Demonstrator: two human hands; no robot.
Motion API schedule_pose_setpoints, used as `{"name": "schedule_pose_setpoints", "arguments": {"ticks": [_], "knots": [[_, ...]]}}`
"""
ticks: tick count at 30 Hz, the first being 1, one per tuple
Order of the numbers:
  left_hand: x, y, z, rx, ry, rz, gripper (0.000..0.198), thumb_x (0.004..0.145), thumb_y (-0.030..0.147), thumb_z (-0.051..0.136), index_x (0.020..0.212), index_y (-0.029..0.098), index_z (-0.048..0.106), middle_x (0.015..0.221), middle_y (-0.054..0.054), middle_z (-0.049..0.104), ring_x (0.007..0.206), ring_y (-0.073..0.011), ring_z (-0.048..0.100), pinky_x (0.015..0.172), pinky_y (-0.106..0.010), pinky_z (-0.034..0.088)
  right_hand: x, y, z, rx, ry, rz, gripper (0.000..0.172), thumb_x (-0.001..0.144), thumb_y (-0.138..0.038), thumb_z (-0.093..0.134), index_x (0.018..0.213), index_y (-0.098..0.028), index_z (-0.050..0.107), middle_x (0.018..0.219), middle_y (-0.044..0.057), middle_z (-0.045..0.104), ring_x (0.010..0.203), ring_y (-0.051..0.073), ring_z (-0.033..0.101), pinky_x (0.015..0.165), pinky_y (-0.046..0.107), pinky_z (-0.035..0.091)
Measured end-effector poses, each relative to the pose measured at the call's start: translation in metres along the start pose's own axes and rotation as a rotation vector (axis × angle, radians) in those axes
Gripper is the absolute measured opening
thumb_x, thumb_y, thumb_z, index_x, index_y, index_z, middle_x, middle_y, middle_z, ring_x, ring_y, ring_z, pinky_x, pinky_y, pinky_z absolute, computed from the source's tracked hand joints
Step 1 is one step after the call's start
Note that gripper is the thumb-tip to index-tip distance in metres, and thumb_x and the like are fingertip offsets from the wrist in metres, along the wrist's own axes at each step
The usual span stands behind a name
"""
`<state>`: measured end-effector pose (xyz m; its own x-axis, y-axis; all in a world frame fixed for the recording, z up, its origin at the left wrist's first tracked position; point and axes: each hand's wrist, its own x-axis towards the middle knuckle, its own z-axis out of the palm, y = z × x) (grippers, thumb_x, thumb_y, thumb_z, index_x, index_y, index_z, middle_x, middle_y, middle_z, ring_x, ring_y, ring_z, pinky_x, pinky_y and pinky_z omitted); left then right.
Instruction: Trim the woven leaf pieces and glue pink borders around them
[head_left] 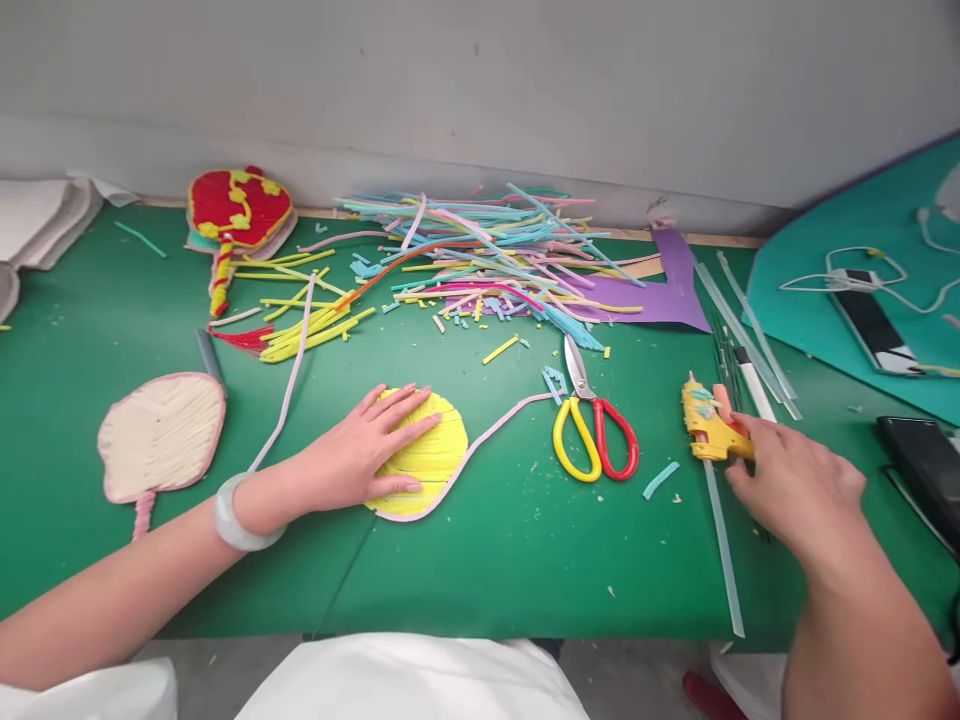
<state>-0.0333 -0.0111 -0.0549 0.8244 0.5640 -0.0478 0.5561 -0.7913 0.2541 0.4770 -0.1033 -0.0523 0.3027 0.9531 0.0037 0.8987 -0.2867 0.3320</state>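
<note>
My left hand (360, 445) lies flat with fingers spread on a round yellow disc (444, 445) covered in rows of pipe cleaners. A pale pink pipe cleaner (495, 428) runs along the disc's lower right edge, and its loose end trails towards the scissors (600, 440). At the right, my right hand (799, 480) is closed on the handle of a yellow glue gun (705, 425), which lies on the table with its nozzle pointing away from me. From the gun's back a long clear glue stick (724, 560) sticks out towards me.
Pipe cleaners (480, 240) lie heaped at the back over purple sheet (682, 280). A red and yellow fan shape (240, 210) and a cream one (161, 435) are at left. Glue sticks (757, 320), a marker (754, 385), and a black phone (919, 470) sit at right.
</note>
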Motion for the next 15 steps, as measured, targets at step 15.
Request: {"name": "schedule_pose_setpoints", "arguments": {"ticks": [15], "knots": [[0.002, 0.010, -0.005, -0.099, -0.030, 0.135, 0.085, 0.091, 0.050, 0.068, 0.160, 0.027, 0.024, 0.166, -0.014, 0.023, 0.154, -0.0338, 0.019, 0.124, -0.059, 0.014, -0.020, 0.038, 0.001, 0.132, 0.101, 0.121, 0.050, 0.095, -0.038, 0.049, 0.139, -0.014, 0.054, 0.111, 0.029, 0.064, 0.105, 0.036, 0.061, 0.067, 0.045, 0.042]]}}
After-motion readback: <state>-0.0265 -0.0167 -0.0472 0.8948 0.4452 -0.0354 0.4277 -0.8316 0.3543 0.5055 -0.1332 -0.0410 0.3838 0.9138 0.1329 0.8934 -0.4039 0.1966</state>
